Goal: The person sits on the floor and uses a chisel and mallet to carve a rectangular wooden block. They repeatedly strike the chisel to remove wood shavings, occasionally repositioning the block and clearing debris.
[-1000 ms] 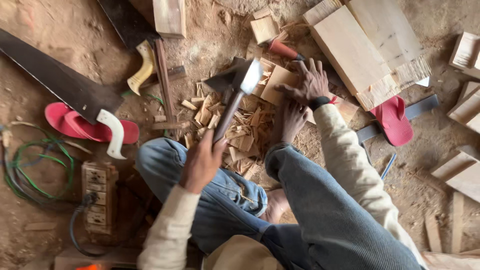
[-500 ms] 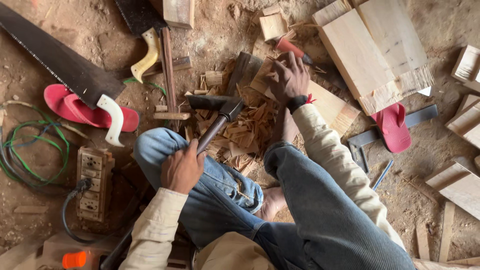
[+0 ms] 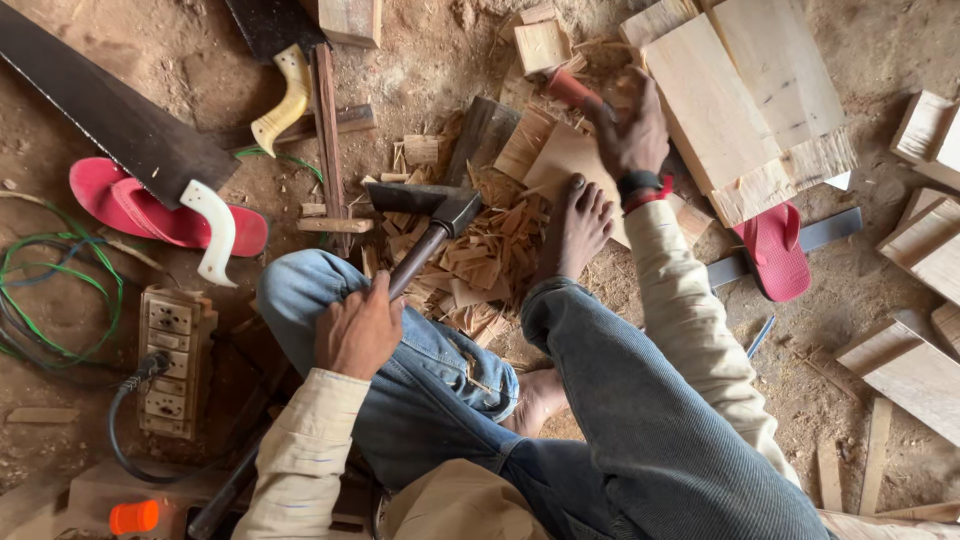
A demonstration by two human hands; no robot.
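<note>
Two bare hands are busy: the left hand [image 3: 358, 333] is clenched round the dark wooden handle of a steel-headed adze [image 3: 425, 205], whose head rests on pale wood chips [image 3: 480, 255] at its one o'clock. The right hand [image 3: 630, 135] grasps a red-handled tool [image 3: 570, 88] over a flat tan wooden block [image 3: 565, 160], at twelve o'clock of the bare foot [image 3: 575, 225].

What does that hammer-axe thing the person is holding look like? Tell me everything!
The axe has a dark, dull metal head shaped like a wedge, with a broad blade end pointing left and a blunt grey end on the right. Its handle is a dark brownish rod that slants down to the left hand, which grips its lower part above the knee. The head rests low over the pile of pale wood chips, beside the bare foot.
</note>
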